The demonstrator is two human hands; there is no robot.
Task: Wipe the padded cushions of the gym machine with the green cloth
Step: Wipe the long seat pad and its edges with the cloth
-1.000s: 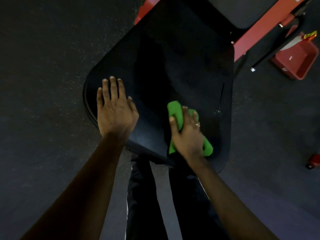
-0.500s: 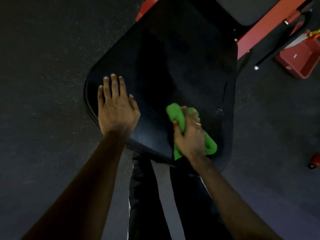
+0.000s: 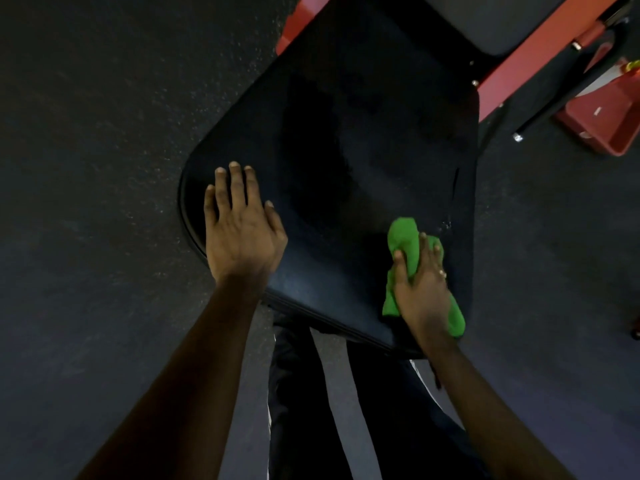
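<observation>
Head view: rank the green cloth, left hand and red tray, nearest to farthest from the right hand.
1. green cloth: gripped by the right hand, near right of the cushion.
2. left hand: flat on the cushion's left side.
3. red tray: off the cushion, far upper right.

The dim room's floor (image 3: 86,168) is dark, speckled rubber. At the upper right a red open-topped box (image 3: 602,123) sits on it, beside a slanting black bar (image 3: 554,110).
</observation>
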